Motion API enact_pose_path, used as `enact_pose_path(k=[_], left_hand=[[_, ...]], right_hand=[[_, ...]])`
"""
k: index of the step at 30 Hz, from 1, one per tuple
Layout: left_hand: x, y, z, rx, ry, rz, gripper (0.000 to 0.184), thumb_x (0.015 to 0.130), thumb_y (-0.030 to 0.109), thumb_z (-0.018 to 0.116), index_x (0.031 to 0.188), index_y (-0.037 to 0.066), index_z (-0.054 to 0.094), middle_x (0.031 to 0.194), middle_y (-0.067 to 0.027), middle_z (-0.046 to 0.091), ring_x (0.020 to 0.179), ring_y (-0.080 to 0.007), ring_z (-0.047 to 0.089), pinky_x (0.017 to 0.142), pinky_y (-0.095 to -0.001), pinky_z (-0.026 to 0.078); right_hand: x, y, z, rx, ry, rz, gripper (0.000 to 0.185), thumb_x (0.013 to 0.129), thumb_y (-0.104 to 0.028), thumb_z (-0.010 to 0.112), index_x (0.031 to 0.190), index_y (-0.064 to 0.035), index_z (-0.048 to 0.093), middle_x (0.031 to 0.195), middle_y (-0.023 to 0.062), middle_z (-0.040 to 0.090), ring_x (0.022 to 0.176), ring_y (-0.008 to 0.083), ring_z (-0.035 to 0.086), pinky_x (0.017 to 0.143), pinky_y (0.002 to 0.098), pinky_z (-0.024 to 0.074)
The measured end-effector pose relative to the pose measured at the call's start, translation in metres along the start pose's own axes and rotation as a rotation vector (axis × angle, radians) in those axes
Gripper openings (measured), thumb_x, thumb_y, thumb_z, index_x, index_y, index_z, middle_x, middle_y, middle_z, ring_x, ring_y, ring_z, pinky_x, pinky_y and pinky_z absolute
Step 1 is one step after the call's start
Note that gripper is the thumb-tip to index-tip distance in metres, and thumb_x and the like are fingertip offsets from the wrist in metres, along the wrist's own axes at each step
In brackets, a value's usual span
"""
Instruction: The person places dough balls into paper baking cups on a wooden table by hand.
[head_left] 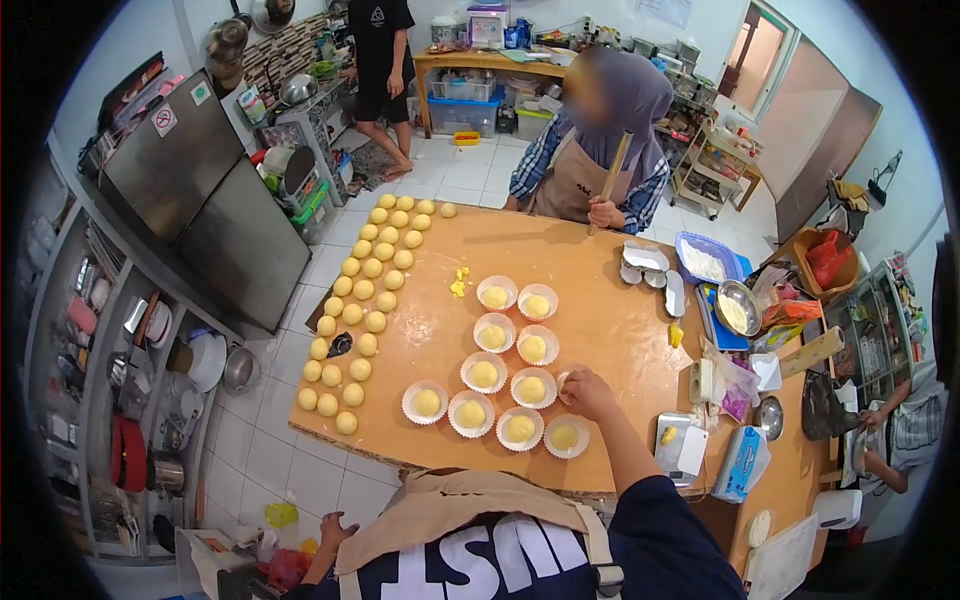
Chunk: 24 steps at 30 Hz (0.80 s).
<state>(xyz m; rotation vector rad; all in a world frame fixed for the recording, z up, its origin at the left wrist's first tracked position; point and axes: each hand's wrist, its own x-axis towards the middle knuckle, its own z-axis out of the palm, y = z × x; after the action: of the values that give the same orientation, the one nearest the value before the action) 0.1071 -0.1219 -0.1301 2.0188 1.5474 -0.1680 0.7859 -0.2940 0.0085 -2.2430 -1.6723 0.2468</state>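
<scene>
- what's the person doing at the desk [440,335]?
- my read is that they're setting out pale rounds in paper cups [427,402]. ten cups stand in a loose cluster on the near half of the desk, and each has a round in it.
- and the dough balls [372,268]?
- those lie in uneven rows along the left side of the desk, well apart from the cups.
- where's the right hand [592,394]?
- over the desk, just right of the cluster, fingertips drawn together by something pale. the fingers hide most of it, so i can't tell if that grip is closed on a cup, on dough, or only touching.
- the left hand [337,530]?
- low, off the near edge of the desk. fingers loosely curled, nothing visible in them, so i'd call that grip relaxed.
- what does the next move call for?
- i'd say a light touch: settle whatever is at those right fingertips without crushing a pleated wall or nudging the cups beside it.
- is anyone else reaching in?
- not towards the cups. across the desk a co-worker's hand [605,213] holds a wooden rod [617,165] upright with a slight tilt, well apart from them.
</scene>
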Motion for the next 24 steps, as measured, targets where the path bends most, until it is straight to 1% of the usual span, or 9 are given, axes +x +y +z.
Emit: enact_pose_path(k=[1,4,6,9,13,16,19,22,24], left_hand=[[0.002,0.002,-0.001,-0.008,0.013,0.016,0.067,0.065,0.038,0.080,0.118,0.004,0.056,0.119,-0.0226,0.052,0.115,-0.0395,0.046,0.099,-0.0466,0.039],[0.005,0.011,-0.009,-0.025,0.041,0.023,0.066,0.066,0.037,0.080,0.117,0.004,0.056,0.119,-0.0222,0.052,0.115,-0.0389,0.047,0.099,-0.0463,0.039],[0.000,0.031,-0.020,-0.030,0.042,-0.020,0.065,0.067,0.037,0.080,0.117,0.003,0.056,0.118,-0.0219,0.052,0.115,-0.0384,0.047,0.099,-0.0464,0.038],[0.011,0.009,-0.003,-0.006,0.048,0.096,0.066,0.067,0.037,0.080,0.117,0.003,0.056,0.119,-0.0216,0.052,0.115,-0.0384,0.047,0.099,-0.0464,0.038],[0.013,0.003,0.000,0.027,0.036,0.085,0.066,0.066,0.038,0.079,0.118,0.004,0.056,0.120,-0.0217,0.051,0.115,-0.0384,0.047,0.099,-0.0464,0.039],[0.012,0.004,-0.002,0.022,0.035,0.054,0.066,0.067,0.039,0.079,0.118,0.005,0.056,0.121,-0.0220,0.051,0.115,-0.0386,0.047,0.098,-0.0466,0.039],[0.010,0.006,-0.006,0.005,0.036,0.046,0.067,0.066,0.039,0.079,0.119,0.005,0.056,0.120,-0.0222,0.050,0.115,-0.0388,0.046,0.098,-0.0470,0.039],[0.013,0.006,-0.004,0.025,0.027,0.047,0.066,0.066,0.039,0.079,0.119,0.005,0.056,0.120,-0.0220,0.051,0.116,-0.0387,0.046,0.099,-0.0471,0.038],[0.014,0.004,-0.001,0.031,0.025,0.050,0.067,0.067,0.039,0.079,0.119,0.005,0.056,0.120,-0.0218,0.051,0.116,-0.0385,0.046,0.100,-0.0469,0.038]], right_hand=[[0.000,-0.004,0.000,-0.019,0.016,-0.026,0.013,0.076,-0.003,0.058,0.083,-0.0057,0.068,0.098,0.0111,0.063,0.088,0.0302,0.061,0.079,0.0382,0.0505],[0.007,0.002,0.003,0.290,0.112,0.100,0.016,0.076,-0.001,0.055,0.082,-0.0052,0.069,0.096,0.0114,0.064,0.087,0.0303,0.061,0.080,0.0390,0.0505],[0.010,0.002,-0.006,0.309,0.176,0.220,0.018,0.076,0.001,0.053,0.082,-0.0053,0.069,0.094,0.0109,0.064,0.088,0.0298,0.061,0.080,0.0385,0.0503],[0.009,0.005,-0.020,0.320,0.199,0.289,0.022,0.077,0.002,0.050,0.084,-0.0055,0.069,0.093,0.0111,0.065,0.089,0.0295,0.061,0.080,0.0383,0.0500],[-0.001,0.008,-0.026,-0.040,-0.005,0.099,0.024,0.077,0.002,0.049,0.086,-0.0049,0.070,0.093,0.0134,0.067,0.086,0.0315,0.062,0.079,0.0391,0.0503],[-0.013,0.005,-0.021,-0.122,-0.071,0.176,0.023,0.080,-0.004,0.051,0.088,-0.0100,0.071,0.096,0.0113,0.068,0.090,0.0302,0.061,0.082,0.0394,0.0487],[-0.009,0.011,-0.010,0.206,0.083,0.375,0.022,0.081,-0.006,0.052,0.090,-0.0123,0.072,0.097,0.0099,0.068,0.092,0.0283,0.061,0.084,0.0398,0.0479],[-0.005,0.010,-0.008,0.233,0.146,0.468,0.022,0.083,-0.008,0.053,0.093,-0.0124,0.071,0.099,0.0106,0.068,0.094,0.0288,0.062,0.085,0.0404,0.0478],[-0.002,-0.011,-0.024,0.002,0.017,0.363,0.022,0.082,-0.005,0.052,0.093,-0.0077,0.070,0.097,0.0135,0.068,0.092,0.0308,0.063,0.083,0.0395,0.0490]])
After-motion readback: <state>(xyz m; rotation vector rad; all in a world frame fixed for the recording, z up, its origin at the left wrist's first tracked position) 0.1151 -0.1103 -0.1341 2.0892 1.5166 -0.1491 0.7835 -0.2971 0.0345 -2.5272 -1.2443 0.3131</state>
